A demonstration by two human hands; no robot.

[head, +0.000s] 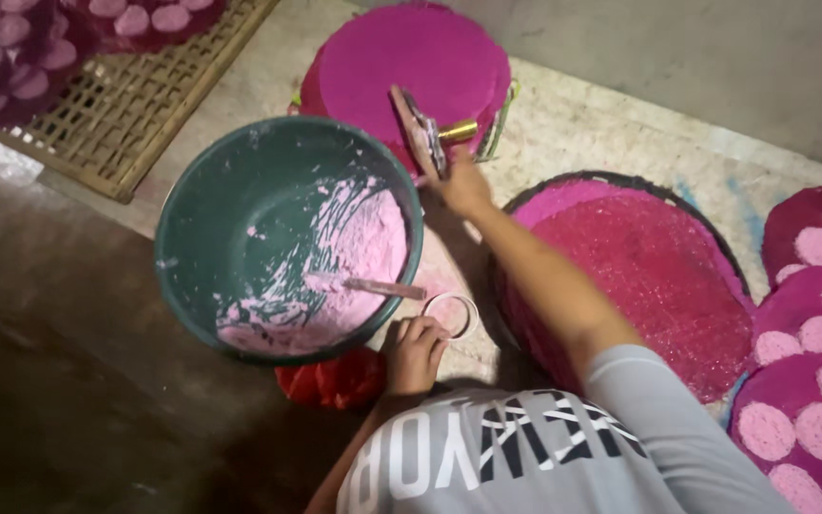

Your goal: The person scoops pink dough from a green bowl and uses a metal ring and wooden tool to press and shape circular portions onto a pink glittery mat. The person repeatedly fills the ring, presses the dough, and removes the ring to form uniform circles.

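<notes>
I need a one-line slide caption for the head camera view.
Right hand lifts a flat tool beyond a green basin of pink paste; left hand holds a ring.

The floor [68, 381] is bare concrete, dark and shadowed from seven to nine o'clock, paler and speckled with pink stains toward twelve and two. A plain grey wall [715, 57] rises at one o'clock, meeting the floor along a slanting edge. A woven bamboo mat [135, 114] lies at eleven o'clock. The light is dim and uneven.
</notes>
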